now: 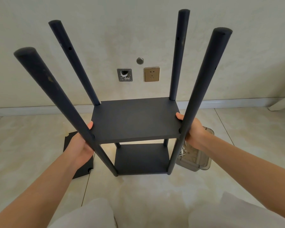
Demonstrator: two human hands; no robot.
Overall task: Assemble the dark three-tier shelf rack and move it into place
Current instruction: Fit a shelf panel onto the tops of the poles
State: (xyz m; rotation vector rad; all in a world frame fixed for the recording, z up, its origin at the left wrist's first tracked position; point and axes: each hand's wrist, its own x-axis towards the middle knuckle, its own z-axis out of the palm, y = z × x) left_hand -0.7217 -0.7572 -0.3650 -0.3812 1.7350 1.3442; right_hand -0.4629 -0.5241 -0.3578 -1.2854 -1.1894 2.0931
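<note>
Both hands on the rack, one shelf still to go

Left hand (pixel 82 145) and right hand (pixel 193 130) each grip a short end of the upper shelf board (pixel 135 120), thumbs on top, the other fingers tucked under where I can't see them. The dark rack (pixel 135 139) stands upright on the tile floor (pixel 155 186) right in front of the person's knees, near the wall. Its lower shelf (pixel 141 158) sits down at floor level and four poles (pixel 54 89) stick up well above the held board. A loose dark panel (pixel 71 142) lies flat on the floor behind the left hand. A clear plastic tub (pixel 199 162) with screws (pixel 182 153) in it sits just beside the rack on the right. A gold wall socket (pixel 151 74) is on the wall behind.
</note>
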